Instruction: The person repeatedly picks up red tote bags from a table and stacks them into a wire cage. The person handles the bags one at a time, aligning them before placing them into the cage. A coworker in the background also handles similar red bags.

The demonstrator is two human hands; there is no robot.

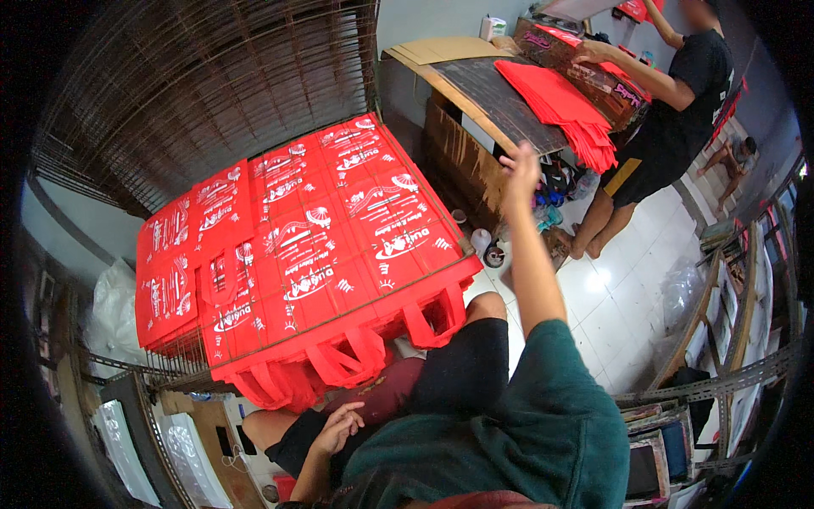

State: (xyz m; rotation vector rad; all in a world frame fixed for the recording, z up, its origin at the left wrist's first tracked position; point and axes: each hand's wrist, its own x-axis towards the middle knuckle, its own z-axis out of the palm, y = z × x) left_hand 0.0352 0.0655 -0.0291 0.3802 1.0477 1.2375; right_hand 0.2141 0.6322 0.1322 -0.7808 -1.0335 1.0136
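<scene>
Red fabric tote bags with white prints (309,225) lie in rows on a wire drying rack (424,276) in front of me, their handles hanging over its near edge. My left hand (339,428) is over my lap, below the hanging handles, fingers loosely stretched and holding nothing. My right arm reaches far forward. At its end my right hand (523,174) is raised near the edge of a dark-topped table (462,85), slightly blurred, its fingers apart. Nothing shows in it, and I cannot tell whether it touches the table edge.
Raised wire racks (229,76) stand behind the bags. On the table lies a stack of red fabric pieces (560,110), and a co-worker (687,102) in black stands beside it. Bottles and a small tub (494,254) are on the tiled floor. Framed screens (649,467) lean at the lower right.
</scene>
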